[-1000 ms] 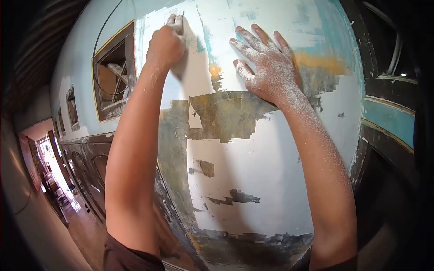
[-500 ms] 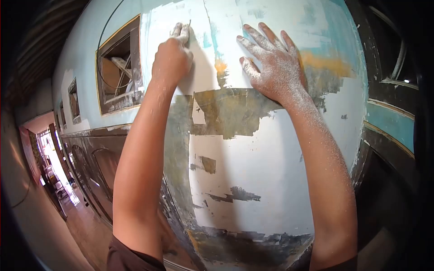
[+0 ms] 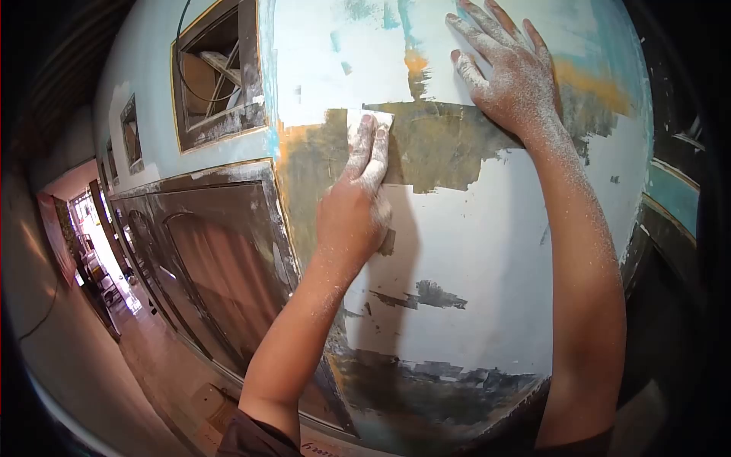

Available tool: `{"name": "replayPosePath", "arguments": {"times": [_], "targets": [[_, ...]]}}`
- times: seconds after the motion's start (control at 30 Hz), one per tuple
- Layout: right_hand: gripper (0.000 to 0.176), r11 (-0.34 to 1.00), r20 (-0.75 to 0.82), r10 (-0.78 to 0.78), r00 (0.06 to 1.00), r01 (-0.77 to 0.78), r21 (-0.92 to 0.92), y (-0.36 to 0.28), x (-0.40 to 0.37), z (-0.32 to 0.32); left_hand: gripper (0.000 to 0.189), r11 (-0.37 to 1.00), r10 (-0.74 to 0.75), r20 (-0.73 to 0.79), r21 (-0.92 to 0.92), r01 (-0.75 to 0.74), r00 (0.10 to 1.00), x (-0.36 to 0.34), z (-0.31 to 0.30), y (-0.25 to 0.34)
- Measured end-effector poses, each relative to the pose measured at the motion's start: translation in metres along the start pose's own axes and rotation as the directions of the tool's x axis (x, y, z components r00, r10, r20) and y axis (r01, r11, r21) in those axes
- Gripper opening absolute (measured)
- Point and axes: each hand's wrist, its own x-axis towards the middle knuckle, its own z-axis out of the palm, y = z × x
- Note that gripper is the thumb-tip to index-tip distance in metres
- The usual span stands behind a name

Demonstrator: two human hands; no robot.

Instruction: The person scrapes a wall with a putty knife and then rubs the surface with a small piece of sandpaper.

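bare hands: 2, left hand [image 3: 352, 213] and right hand [image 3: 518, 84]
forearms: 2, left forearm [image 3: 301, 327], right forearm [image 3: 582, 251]
dark sleeves [image 3: 255, 437]: 2, one per arm
small whitish pieces [image 3: 387, 119] at left fingertips: 1
left fingers [image 3: 375, 161] seen extended on it: 2
right-hand digits visible: 5, 4 fingers [image 3: 499, 30] plus 1 thumb [image 3: 467, 67]
large framed wall openings [image 3: 250, 46]: 1
cables [image 3: 180, 53] hanging: 1
bright doorways [image 3: 97, 232], far left: 1

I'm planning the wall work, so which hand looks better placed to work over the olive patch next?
Probably the left hand: its fingers press a small white piece over the olive patch. The right hand is spread higher on the wall, with nothing visible in it.
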Motion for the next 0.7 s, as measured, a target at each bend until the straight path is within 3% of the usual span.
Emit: {"name": "replayPosePath", "arguments": {"times": [0.1,0.17,0.27,0.33,0.47,0.57,0.63,0.7], "targets": [[0.052,0.999,0.008,-0.011,1.0,0.011,-0.035,0.001,-0.002,0.004,0.08,0.998,-0.012,0.008,0.064,0.011,1.0,0.001,0.003,-0.001],[0.053,0.999,0.042,0.009,0.999,-0.008,-0.039,0.001,-0.001,0.002,0.081,0.992,0.078,-0.077,0.101,-0.07,0.994,0.018,0.006,-0.003],[0.053,1.0,0.039,0.008,0.999,-0.007,-0.021,-0.003,0.002,-0.001,0.074,0.995,0.046,-0.088,0.089,-0.038,0.995,0.053,0.0,0.005],[0.053,0.999,0.08,0.022,0.997,-0.019,-0.039,-0.002,0.002,-0.003,0.067,0.976,0.149,-0.192,0.184,-0.114,0.97,0.081,0.001,0.004],[0.054,0.997,0.097,0.062,0.993,-0.058,-0.04,-0.018,0.004,-0.016,0.055,0.973,0.053,-0.083,0.227,-0.033,0.995,0.122,-0.016,0.013],[0.053,0.999,0.068,0.044,0.997,-0.042,-0.029,0.0,-0.003,0.0,0.056,0.973,0.01,-0.028,0.232,-0.003,1.0,0.117,-0.015,0.008],[0.053,0.998,0.062,0.046,0.997,-0.044,-0.034,-0.004,-0.001,-0.004,0.065,0.987,0.131,-0.178,0.119,-0.111,0.975,0.091,-0.003,-0.003],[0.053,0.997,0.089,0.066,0.994,-0.061,-0.056,-0.009,0.0,-0.007,0.069,0.988,0.147,-0.203,0.064,-0.137,0.968,0.064,-0.001,-0.001]]}}
